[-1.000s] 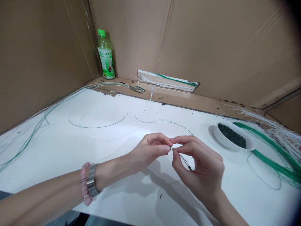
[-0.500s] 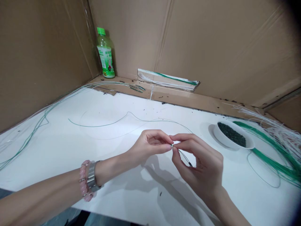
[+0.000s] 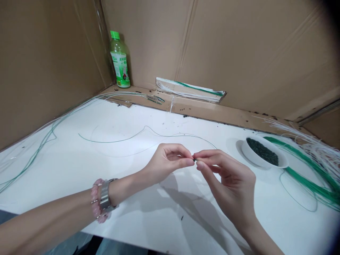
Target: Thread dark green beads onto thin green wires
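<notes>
My left hand (image 3: 171, 157) comes in from the left, thumb and forefinger pinched together above the white table (image 3: 127, 120). Directly facing it, my right hand (image 3: 230, 173) is closed in a pinch too, its fingertips touching those of the left. A tiny dark green piece (image 3: 194, 159) shows between the two pinches; most of it is hidden by the fingers. A thin green wire (image 3: 183, 135) curves across the table and passes out of sight behind my right hand. It appears to lead to the pinched fingertips.
To the right stands a white bowl (image 3: 248, 157) of small dark green pieces, beside a green wire coil (image 3: 305, 180) and white strands (image 3: 318, 150). A green bottle (image 3: 120, 67) stands in the back corner. Wires with dark-covered ends (image 3: 155, 99) lie along the cardboard wall (image 3: 225, 46).
The right thumb and fingers have shifted slightly up and right. The dark-tipped wire that hung inside the right hand no longer shows; a dark piece now shows at the fingertips.
</notes>
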A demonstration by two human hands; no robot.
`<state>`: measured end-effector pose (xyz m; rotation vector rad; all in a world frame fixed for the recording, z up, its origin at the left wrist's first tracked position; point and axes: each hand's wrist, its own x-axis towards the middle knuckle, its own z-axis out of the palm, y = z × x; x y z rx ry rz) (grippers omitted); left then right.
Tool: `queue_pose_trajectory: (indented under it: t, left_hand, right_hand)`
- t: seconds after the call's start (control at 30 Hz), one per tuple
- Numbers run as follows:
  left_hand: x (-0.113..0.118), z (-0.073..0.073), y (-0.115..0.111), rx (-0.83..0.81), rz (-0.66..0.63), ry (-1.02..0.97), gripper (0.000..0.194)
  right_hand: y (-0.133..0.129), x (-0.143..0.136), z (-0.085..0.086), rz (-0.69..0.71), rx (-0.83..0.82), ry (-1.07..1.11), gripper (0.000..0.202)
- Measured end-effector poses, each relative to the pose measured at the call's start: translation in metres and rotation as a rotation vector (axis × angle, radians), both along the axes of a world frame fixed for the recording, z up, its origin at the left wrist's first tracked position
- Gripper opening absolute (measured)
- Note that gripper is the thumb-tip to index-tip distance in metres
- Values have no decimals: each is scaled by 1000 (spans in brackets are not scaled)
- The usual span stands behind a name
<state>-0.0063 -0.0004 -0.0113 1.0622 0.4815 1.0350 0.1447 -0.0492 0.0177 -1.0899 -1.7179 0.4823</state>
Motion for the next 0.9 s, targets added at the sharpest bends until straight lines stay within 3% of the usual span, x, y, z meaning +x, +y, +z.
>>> queue_pose_trajectory:
  t: [0.27,0.6,0.77,0.9]
  left_hand:
    - [-4,-1,-2,191,88,122,7]
    - [-5,0,-4,304,149,192,5]
    - [-6,0,-5,372,153,203,2]
    - [-6,-2,-5,384,157,214,3]
  right_hand:
    - [0,2,7,-47,174,-197,14]
    - [0,2,8,-41,179,-247,14]
    - [0,3,8,-24,59,-219,10]
    - [-1,4,8,-24,62,-221,10]
